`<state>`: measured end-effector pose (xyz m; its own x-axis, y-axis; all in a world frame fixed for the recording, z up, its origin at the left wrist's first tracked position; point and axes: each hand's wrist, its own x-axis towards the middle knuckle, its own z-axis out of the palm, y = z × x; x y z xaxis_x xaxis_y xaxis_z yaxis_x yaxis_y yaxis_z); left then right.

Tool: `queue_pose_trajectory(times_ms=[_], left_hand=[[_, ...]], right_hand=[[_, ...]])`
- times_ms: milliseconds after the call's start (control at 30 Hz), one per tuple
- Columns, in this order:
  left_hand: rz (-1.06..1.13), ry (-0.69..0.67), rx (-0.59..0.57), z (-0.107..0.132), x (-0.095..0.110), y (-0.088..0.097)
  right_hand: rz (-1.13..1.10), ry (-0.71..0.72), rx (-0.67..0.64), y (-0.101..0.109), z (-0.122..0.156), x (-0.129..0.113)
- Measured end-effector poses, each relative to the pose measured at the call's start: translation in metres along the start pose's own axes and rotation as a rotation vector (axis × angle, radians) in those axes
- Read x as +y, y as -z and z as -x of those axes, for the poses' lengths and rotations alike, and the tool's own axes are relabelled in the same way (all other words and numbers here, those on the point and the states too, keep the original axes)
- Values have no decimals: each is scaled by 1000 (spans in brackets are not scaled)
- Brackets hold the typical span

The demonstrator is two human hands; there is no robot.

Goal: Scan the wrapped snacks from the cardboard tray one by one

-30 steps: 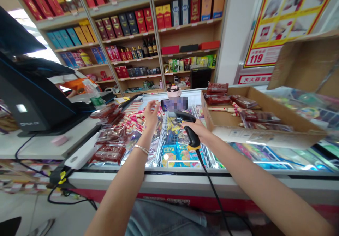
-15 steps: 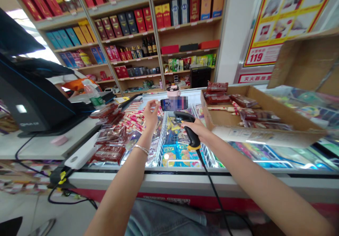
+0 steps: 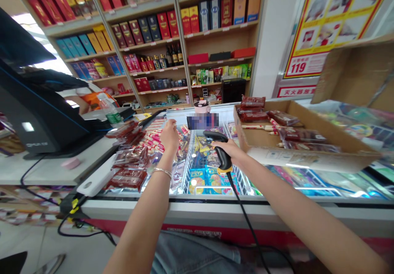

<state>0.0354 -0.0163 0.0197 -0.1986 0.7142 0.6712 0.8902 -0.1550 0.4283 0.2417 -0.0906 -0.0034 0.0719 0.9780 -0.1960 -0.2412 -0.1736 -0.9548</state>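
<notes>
**Q:** Head view, item one: right hand [image 3: 227, 149]?
**A:** Clenched in a firm grip around a black corded barcode scanner [image 3: 220, 156] with a yellow collar. Its black cable [image 3: 246, 216] drops past the front of the chest freezer [image 3: 197, 203].

**Q:** Scanner location?
**A:** Held above the freezer, close to its wire divider [image 3: 187, 167], with the scanner head pointing away from the person.

**Q:** Left hand [image 3: 170, 136]?
**A:** Silver bracelet [image 3: 161, 172] at the wrist. Fingers bunched just over red-and-white sausage sticks [image 3: 156, 136] in the freezer. Grip: cannot tell whether anything is held.

**Q:** Nearby stock?
**A:** Right: a cardboard tray [image 3: 295, 110] of vacuum-packed dark red snacks [image 3: 300, 134], resting over the freezer. Left: similar packs [image 3: 127, 179] beside the left arm, and a white tabletop [image 3: 52, 171] carrying a black till terminal [image 3: 30, 114].

**Q:** Background?
**A:** Wooden shelves [image 3: 215, 32] of boxed liquor [image 3: 163, 24].
</notes>
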Motion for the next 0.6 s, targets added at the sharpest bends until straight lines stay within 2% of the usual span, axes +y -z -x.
queue_pose_trajectory(times_ms=[167,300,500,600], left_hand=[[-208,-4,-58,3,2,-7],[-301,73,-103,3,2,-8],[-339,143,-138,5,-1,-10],[-341,134,-131,6,-3,-13]], right_hand=[[9,-8,-9,-1,2,-2],[8,2,-7,0,1,-1],[41,8,-27,0,-5,5],[58,82,-47,-4,8,-6]])
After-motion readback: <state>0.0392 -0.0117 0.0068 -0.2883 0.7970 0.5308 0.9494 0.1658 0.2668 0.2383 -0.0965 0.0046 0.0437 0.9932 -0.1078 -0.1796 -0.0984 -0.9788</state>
